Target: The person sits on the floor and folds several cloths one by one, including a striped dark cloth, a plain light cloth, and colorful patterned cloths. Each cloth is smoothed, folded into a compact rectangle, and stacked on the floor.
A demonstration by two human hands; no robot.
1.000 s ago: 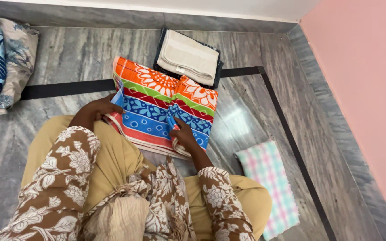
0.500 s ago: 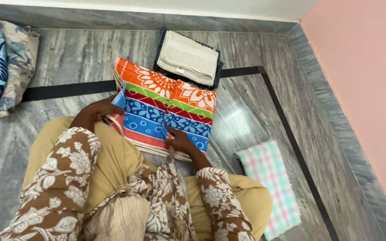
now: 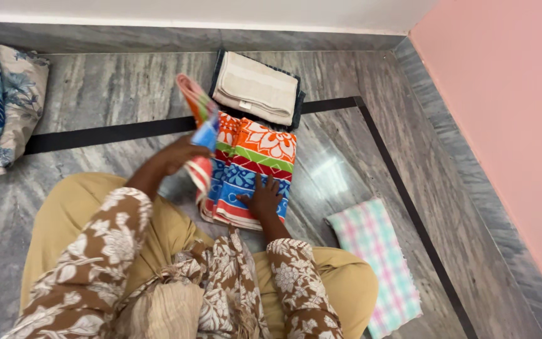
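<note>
Sitting on a grey marbled floor [image 3: 108, 88] crossed by a black inlay strip [image 3: 95, 133], we face a white wall on the far side and a pink wall [image 3: 503, 125] on the right. Our lap, in tan trousers and brown floral sleeves, fills the near part of the view.

Item 1: a patterned cushion or bundle of blue and beige floral cloth [image 3: 1, 100] lies at the far left, well apart from both hands.

Item 2: the striped towel [image 3: 252, 169], banded in orange, green, red and blue with white flower motifs, lies on the floor just beyond our knees, near the centre. Its left portion is raised off the floor and stands on edge; its right portion lies flat.

Item 3: a pastel checked cloth [image 3: 374, 251] lies folded on the floor at the near right, apart from the towel.

Item 4: a folded beige towel [image 3: 255, 88] rests on a dark folded cloth, just beyond the striped towel's far edge.

Our left hand [image 3: 180, 154] grips the raised left edge of the striped towel, fingers closed around the fabric. Our right hand [image 3: 263, 198] lies palm down on the flat near portion of the same towel, fingers spread and pressing on it, not pinching.
</note>
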